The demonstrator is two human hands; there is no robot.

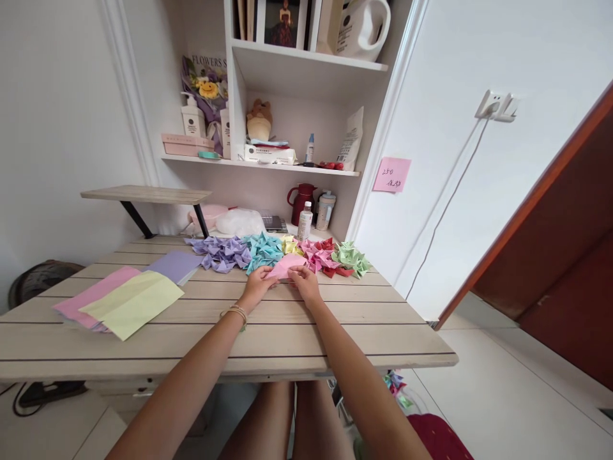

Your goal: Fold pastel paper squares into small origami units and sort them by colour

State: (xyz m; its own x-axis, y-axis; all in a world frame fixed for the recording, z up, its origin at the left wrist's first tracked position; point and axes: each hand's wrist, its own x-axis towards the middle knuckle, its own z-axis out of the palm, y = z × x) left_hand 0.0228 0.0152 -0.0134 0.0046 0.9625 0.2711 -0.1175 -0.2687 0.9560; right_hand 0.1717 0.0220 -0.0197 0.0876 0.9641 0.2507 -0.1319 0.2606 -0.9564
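Note:
A folded piece of pink paper point(286, 264) is held between my two hands, just above the desk. My left hand point(259, 285) pinches its left end, and my right hand point(305, 283) grips the right end. Right behind it lies a row of folded paper pieces: a purple pile point(225, 253), a blue pile point(262, 249), a few yellow ones point(290, 245), a pink pile point(318, 255), some red ones point(339, 271) and a green pile point(352, 257).
Flat sheets lie on the desk point(287, 335) at the left: yellow paper point(136, 300), pink paper point(98, 294) and purple paper point(173, 263). A small raised shelf point(143, 193) stands behind them. At the back are a bottle point(305, 222), a red jug point(301, 203) and a tumbler point(325, 211).

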